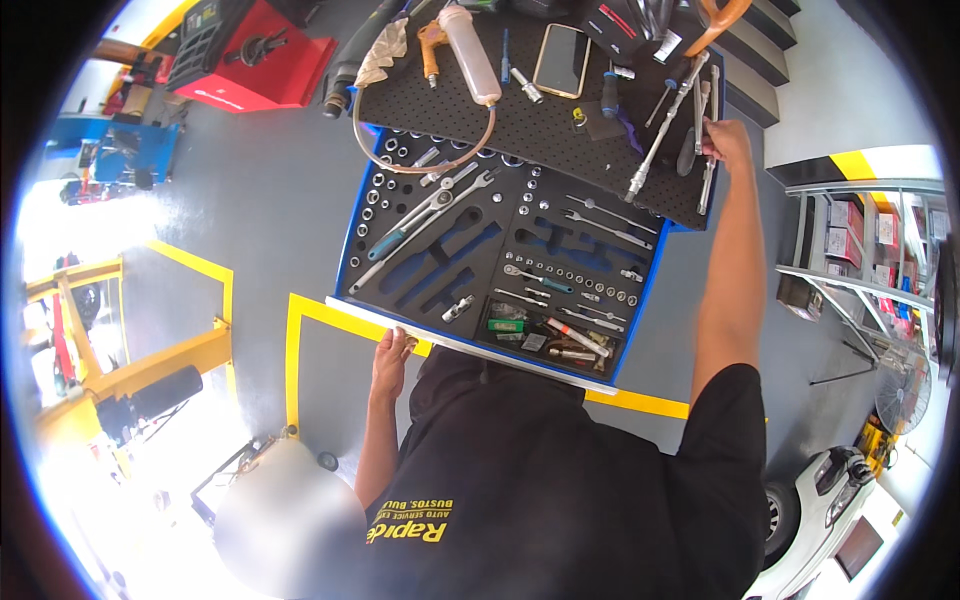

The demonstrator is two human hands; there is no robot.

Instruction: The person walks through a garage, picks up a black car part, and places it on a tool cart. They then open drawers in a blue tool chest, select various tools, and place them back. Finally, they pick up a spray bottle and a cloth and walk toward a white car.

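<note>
The long silver tools [667, 127] lie at the right end of the black tabletop [550, 140], close to its edge. The right grip [728, 142] is in among them, with bent fingers touching one; I cannot tell if it really holds it. The left grip [393, 362] is by the front edge of the open drawer [360, 311], and I cannot tell if it holds on.

A bump from the right grip could make a silver tool roll off and drop, because they lie so near the edge and so close together. The floppy hose [420, 171] hangs over the back of the drawer, so it might get caught if the drawer slides. A sliding drawer could also pinch the left grip.

Now the count: two grips, one open drawer, one phone [562, 62], one clear bottle [468, 60], one orange air gun [431, 50] and one hose. I see at least three long silver tools; they overlap, so there may be more. In the drawer are two wrenches [388, 243] with blue-green handles and one green box [506, 326]. The little round sockets [632, 299] are too many and too small to count well.
</note>
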